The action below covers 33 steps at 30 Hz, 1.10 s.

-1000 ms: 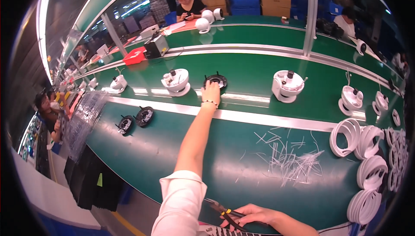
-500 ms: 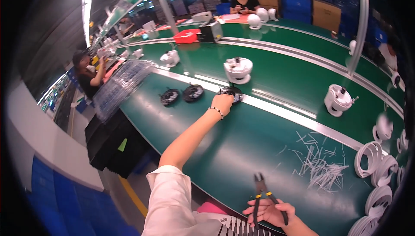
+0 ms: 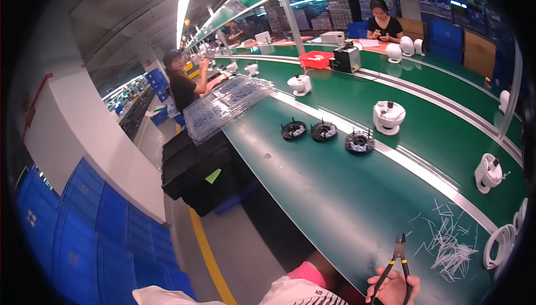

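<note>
My right hand (image 3: 394, 288), at the lower edge, is wrapped round a pair of diagonal cutting pliers (image 3: 398, 257) with black handles and yellow bands. Their jaws point away from me and their handles are spread. A heap of thin white plastic strips (image 3: 453, 252) lies on the green bench just right of the pliers. Out of view is my left hand; only a pale sleeve (image 3: 173, 295) shows at the lower left. Three round black parts with upright prongs stand in a row along the bench's far side: one on the left (image 3: 293, 129), a middle one (image 3: 323, 130) and one on the right (image 3: 359, 142).
White rounded housings (image 3: 388, 118) stand on the green conveyor beyond a metal rail. White rings (image 3: 498, 246) are at the right edge. Clear plastic trays (image 3: 226, 104) lie over black crates (image 3: 198, 165) at the left. Co-workers sit at the far line (image 3: 384, 25) and the left (image 3: 184, 84).
My left hand has let go of the rightmost black part and left the view. The view has turned left. The pliers stay in my right hand.
</note>
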Motion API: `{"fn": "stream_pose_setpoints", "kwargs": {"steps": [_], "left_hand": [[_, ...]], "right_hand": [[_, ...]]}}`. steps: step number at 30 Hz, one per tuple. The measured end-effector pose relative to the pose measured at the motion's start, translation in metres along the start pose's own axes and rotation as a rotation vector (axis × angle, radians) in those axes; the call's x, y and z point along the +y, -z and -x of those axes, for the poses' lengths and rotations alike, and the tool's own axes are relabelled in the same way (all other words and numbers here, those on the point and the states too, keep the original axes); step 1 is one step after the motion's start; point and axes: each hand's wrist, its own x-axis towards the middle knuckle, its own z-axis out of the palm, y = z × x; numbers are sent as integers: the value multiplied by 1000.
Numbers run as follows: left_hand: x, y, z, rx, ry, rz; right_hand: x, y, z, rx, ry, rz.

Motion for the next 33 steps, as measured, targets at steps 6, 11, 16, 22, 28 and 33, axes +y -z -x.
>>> {"fn": "stream_pose_setpoints", "kwargs": {"steps": [6, 11, 16, 22, 28, 33], "left_hand": [[2, 32, 9, 38, 25, -141], [-15, 45, 1, 90, 100, -246], [-15, 39, 7, 130, 130, -380], [-21, 28, 20, 175, 133, -545], [-23, 9, 35, 236, 157, -719], [-17, -18, 45, 285, 195, -877]], "right_hand": [[9, 7, -10, 54, -48, 40], [11, 7, -11, 61, -28, 32], [13, 4, -16, 89, -38, 81], [16, 2, -12, 131, -80, -1], [20, -1, -16, 144, -103, -31], [17, 0, -20, 146, -79, -3]]}}
